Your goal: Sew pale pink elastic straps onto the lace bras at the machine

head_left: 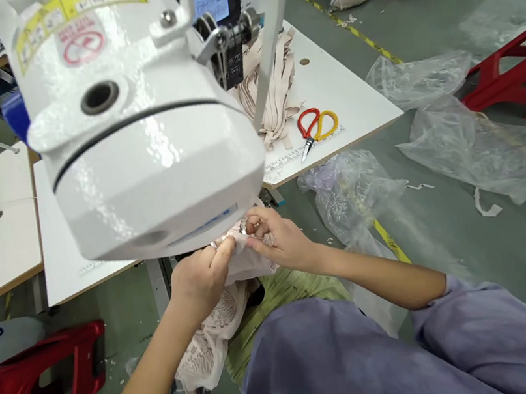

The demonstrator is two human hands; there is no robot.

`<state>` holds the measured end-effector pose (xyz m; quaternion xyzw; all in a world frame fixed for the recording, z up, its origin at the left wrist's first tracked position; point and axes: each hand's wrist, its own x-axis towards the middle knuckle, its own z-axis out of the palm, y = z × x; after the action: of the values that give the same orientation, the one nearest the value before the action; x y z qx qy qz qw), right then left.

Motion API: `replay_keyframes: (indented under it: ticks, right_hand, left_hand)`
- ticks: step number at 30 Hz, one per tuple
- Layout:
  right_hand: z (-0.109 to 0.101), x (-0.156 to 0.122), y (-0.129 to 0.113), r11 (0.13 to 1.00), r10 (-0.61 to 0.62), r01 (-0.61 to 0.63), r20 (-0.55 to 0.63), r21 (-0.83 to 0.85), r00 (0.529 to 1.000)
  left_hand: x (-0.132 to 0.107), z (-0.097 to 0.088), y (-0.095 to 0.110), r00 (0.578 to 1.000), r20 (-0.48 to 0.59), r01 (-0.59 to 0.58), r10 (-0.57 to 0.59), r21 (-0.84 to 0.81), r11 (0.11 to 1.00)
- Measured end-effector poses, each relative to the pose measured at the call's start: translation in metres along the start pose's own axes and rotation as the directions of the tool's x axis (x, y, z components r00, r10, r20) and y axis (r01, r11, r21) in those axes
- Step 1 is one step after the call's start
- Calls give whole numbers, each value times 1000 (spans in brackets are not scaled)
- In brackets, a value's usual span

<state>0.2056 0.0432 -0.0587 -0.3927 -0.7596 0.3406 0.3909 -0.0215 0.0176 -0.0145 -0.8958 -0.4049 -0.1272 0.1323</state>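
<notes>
A pale pink lace garment [218, 332] hangs from the front edge of the white sewing table [352, 101] down over my lap. My left hand [201, 279] is closed on a fold of it, thumb and fingers pinching the fabric. My right hand [279, 237] pinches the same fabric just to the right, fingers curled; something thin and shiny shows at its fingertips, too small to name. Both hands sit just under the big white sewing machine head [132, 117], which hides the needle area.
A bundle of beige straps [277, 93] and red-and-yellow scissors [314, 127] lie on the table behind the machine. Clear plastic bags [478, 148] lie on the green floor at right. Red plastic stools stand at lower left [39, 385] and right [516, 77].
</notes>
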Motion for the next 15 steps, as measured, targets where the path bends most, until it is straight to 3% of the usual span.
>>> replay_keyframes:
  ticks: [2, 7, 15]
  right_hand:
    - [1, -3, 2, 997, 35, -34, -22, 63, 999]
    - [-12, 20, -6, 996, -65, 67, 38, -55, 997]
    - [-26, 62, -6, 997, -67, 61, 138, 47, 988]
  left_hand:
    - [2, -3, 14, 998, 25, 63, -64, 29, 998]
    - [10, -11, 40, 979, 42, 192, -199, 128, 973]
    - [20, -11, 46, 954, 16, 291, -299, 178, 940]
